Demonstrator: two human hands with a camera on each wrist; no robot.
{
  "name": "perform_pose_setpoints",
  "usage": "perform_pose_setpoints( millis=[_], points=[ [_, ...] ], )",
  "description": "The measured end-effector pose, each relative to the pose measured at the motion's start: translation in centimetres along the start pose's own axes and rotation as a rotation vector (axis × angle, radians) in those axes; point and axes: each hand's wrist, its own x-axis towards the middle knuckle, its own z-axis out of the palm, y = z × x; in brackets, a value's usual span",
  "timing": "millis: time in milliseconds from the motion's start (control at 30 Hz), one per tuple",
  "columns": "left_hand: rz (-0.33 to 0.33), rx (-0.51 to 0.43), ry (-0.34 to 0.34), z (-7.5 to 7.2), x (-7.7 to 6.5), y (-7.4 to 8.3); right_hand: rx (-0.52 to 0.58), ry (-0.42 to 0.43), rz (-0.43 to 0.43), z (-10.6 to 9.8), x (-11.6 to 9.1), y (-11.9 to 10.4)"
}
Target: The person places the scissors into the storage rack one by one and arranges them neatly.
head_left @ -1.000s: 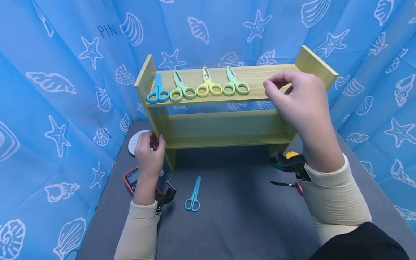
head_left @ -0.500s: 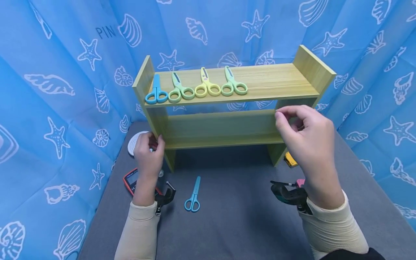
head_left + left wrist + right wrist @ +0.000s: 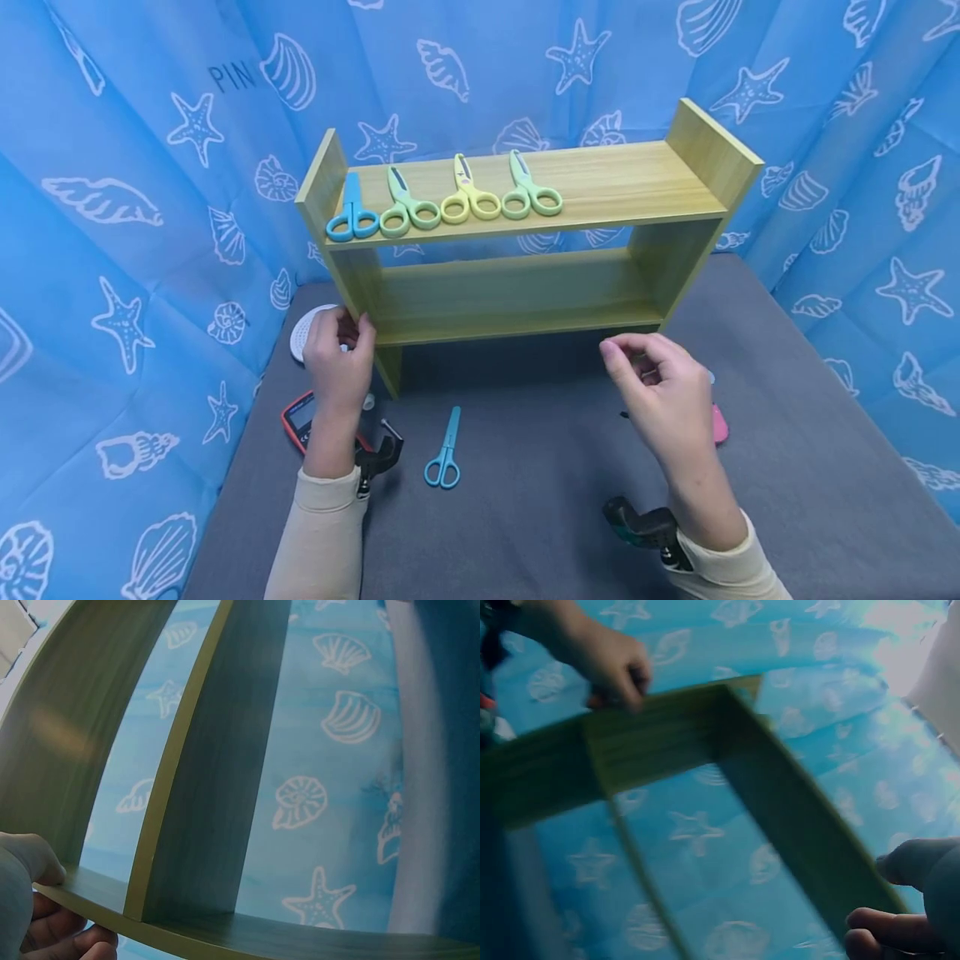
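Observation:
My left hand [image 3: 341, 358] grips the left side panel of a yellow wooden shelf [image 3: 630, 179]; in the left wrist view, thumb and fingers [image 3: 52, 922] lie on either side of its edge. On the top board lie blue scissors [image 3: 352, 190], light green scissors [image 3: 402, 196], yellow scissors [image 3: 463, 177] and another light green pair [image 3: 522, 177], in a row from the left end. My right hand [image 3: 667, 392] hovers in front of the shelf's lower right, loosely curled and holding nothing. Between the hands, another pair of blue scissors [image 3: 451, 433] lies on the table.
Left of the shelf are a white perforated disc [image 3: 302, 333] and a red-edged device with a screen [image 3: 300, 414], partly behind my left arm. A pink object [image 3: 720, 425] lies beside my right hand. A blue shell-patterned curtain [image 3: 577, 58] surrounds the grey table [image 3: 525, 517].
My right hand has come down from beside the top board to below the lower board. My left hand keeps its grip. The scissors stay in place; the view has shifted slightly.

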Motion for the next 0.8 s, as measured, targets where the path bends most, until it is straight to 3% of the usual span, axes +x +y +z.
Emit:
perform_pose_setpoints(
  millis=[233, 567, 800],
  points=[
    [-0.002, 0.003, -0.001, -0.1, 0.1, 0.1, -0.045, -0.139, 0.021, 3.5, -3.8, 1.7],
    [0.004, 0.003, -0.011, -0.2, 0.2, 0.0, -0.058, -0.352, 0.018, 10.5, -8.3, 3.5],
    [0.002, -0.007, -0.016, -0.1, 0.1, 0.1, -0.19, -0.589, -0.035, 14.5, -10.0, 3.4]
  ],
)
